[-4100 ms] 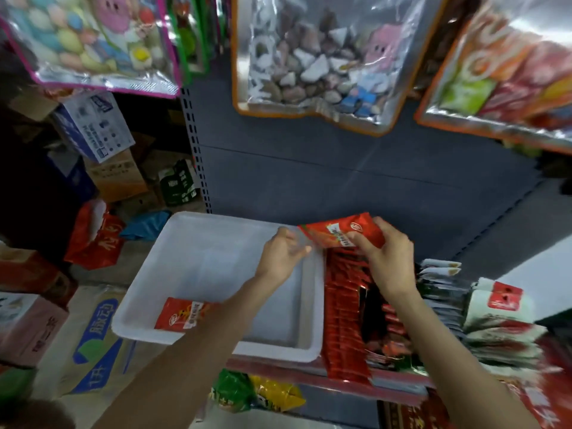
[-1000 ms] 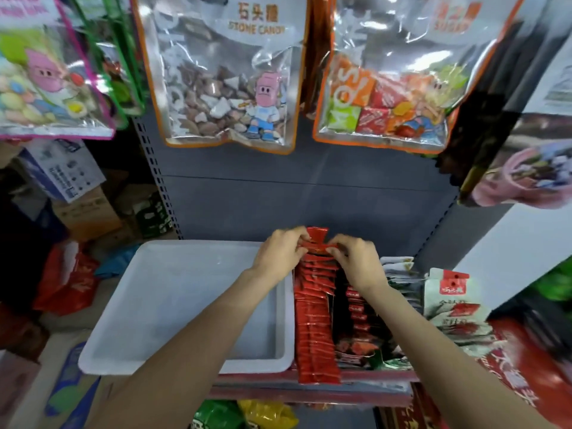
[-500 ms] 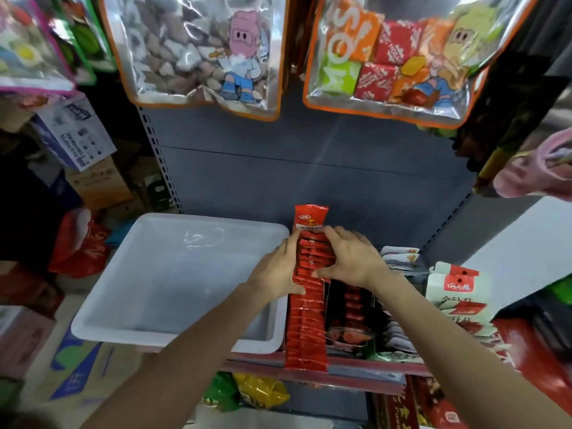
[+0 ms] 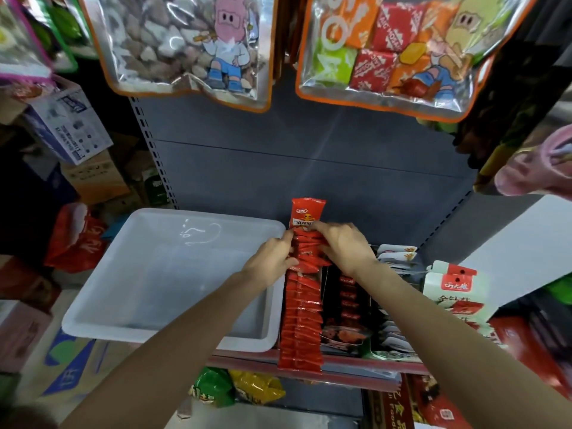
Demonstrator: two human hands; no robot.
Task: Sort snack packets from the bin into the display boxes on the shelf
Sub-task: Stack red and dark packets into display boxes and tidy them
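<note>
Step in hand: seating red packets into the display row. The row of red packets runs front to back on the shelf, just beside the white bin, which appears emptied. The rearmost packet stands upright, long axis vertical, face forward. Left hand and right hand press the row from either side, fingers curled against the packet tops. Next: release without toppling.
</note>
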